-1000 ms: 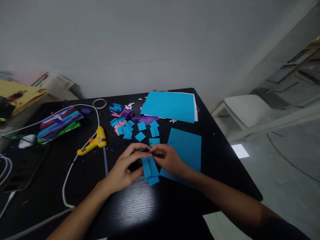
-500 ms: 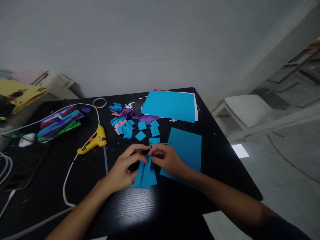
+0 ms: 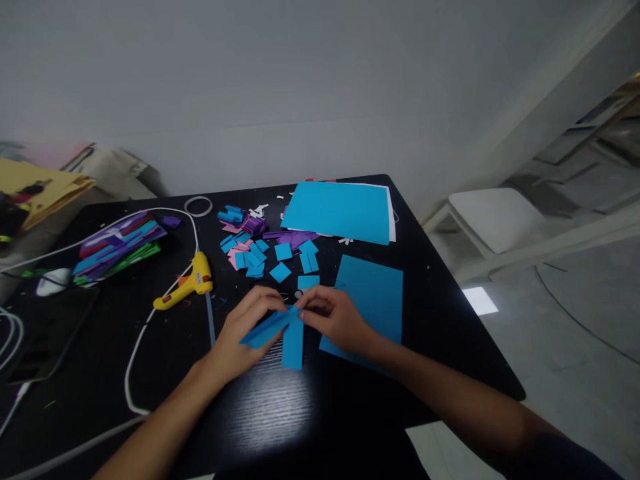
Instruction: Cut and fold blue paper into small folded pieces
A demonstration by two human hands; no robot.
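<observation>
Angling inward over the glossy black surface (image 3: pixel 345 413), the left hand (image 3: pixel 245 323) and right hand (image 3: pixel 336 318) pinch the top of a forked, narrow-legged blue paper piece (image 3: pixel 293 350); they hide whether it's folded or joined.

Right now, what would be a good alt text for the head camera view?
A person's left hand and right hand hold blue paper strips over a black table. Small blue paper pieces lie just beyond, and a yellow glue gun lies to the left.
</observation>
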